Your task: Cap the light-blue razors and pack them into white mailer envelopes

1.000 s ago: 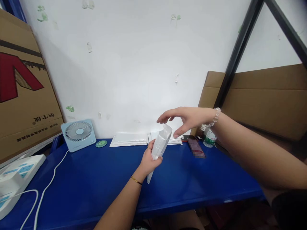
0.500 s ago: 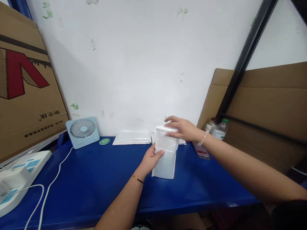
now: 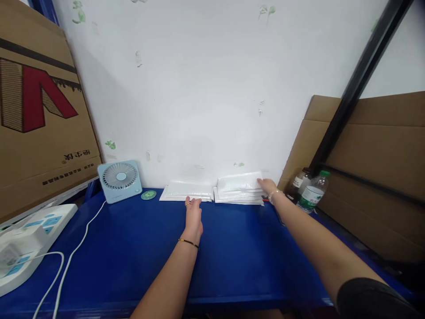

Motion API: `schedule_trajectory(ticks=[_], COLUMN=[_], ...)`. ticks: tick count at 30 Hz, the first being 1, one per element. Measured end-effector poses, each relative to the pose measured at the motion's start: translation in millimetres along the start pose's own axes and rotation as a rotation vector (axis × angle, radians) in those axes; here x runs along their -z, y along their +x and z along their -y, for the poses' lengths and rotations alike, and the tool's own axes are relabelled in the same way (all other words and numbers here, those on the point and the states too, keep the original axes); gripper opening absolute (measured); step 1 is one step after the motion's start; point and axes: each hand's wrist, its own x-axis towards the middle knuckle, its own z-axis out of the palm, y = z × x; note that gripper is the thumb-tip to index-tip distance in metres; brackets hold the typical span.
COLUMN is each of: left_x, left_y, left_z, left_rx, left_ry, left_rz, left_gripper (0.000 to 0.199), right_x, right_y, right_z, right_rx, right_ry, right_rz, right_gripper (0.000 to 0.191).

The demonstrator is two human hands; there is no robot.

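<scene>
Two low stacks of white bubble mailers lie along the wall. At the right stack, my right hand (image 3: 267, 185) has its fingers on the right end of the top bubble mailer (image 3: 239, 182), which sits slightly tilted over the other mailers (image 3: 237, 197). My left hand (image 3: 193, 215) reaches over the table to the front edge of the left stack of bubble mailers (image 3: 186, 189). Its fingers are stretched out and hold nothing; the tips are at or just before that edge.
A light blue fan (image 3: 120, 180) and a round green disc (image 3: 148, 195) are at the left of the blue table (image 3: 139, 257). Nearer stands a white power strip (image 3: 63, 221) with cables. Two bottles, one a green-capped bottle (image 3: 314, 190), stand right, before brown cardboard (image 3: 375, 168).
My right hand has carried the bubble mailer back onto the right stack. My left hand has let go of it and moved left to the other stack. The view has shifted slightly.
</scene>
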Motion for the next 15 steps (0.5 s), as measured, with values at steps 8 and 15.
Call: schedule_trajectory(ticks=[8,15], left_x=[9.5,11.9], left_y=[25,28], left_z=[5,3], left_rx=[0.195,0.213], left_ry=[-0.105,-0.16], left_rz=[-0.115,-0.115], left_gripper=[0.042,0.031], right_x=[-59,-141], right_y=[-31,-85], right_z=[31,94], right_rx=[0.595,1.072], right_ry=[-0.272,-0.585], right_rz=[-0.038,0.26], right_gripper=[0.045,0.035])
